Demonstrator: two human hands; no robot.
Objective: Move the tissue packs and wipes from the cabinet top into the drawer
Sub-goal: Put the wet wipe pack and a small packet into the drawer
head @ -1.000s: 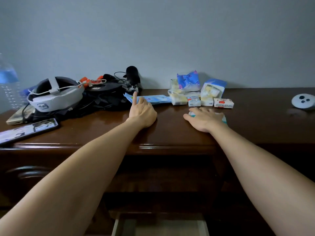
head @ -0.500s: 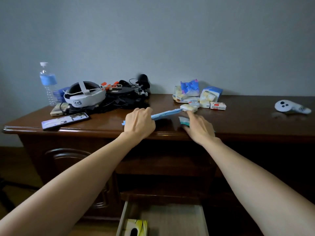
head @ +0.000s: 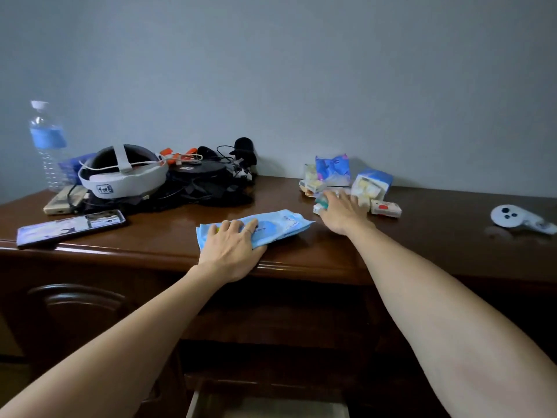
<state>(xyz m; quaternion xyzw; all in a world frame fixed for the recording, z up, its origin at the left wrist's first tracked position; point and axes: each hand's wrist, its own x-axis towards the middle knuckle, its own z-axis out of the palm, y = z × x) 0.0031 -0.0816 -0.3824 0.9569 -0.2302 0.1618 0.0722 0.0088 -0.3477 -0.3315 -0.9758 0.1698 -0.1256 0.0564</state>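
A flat light-blue wipes pack lies near the front edge of the dark wooden cabinet top. My left hand grips its left end, fingers on top. My right hand reaches to the pile of tissue packs at the back and closes on a small teal-and-white pack. The pile holds a blue patterned pack, a blue-and-white pack and a small red-and-white pack. Below, the open drawer shows only its top strip.
On the left of the cabinet top stand a water bottle, a white headset, a tangle of black cables and gear and a dark phone. A white controller lies at the far right.
My left hand has brought the wipes pack down flat near the front edge. My right hand has moved from the front edge back to the pile. The view has tilted up, hiding most of the drawer.
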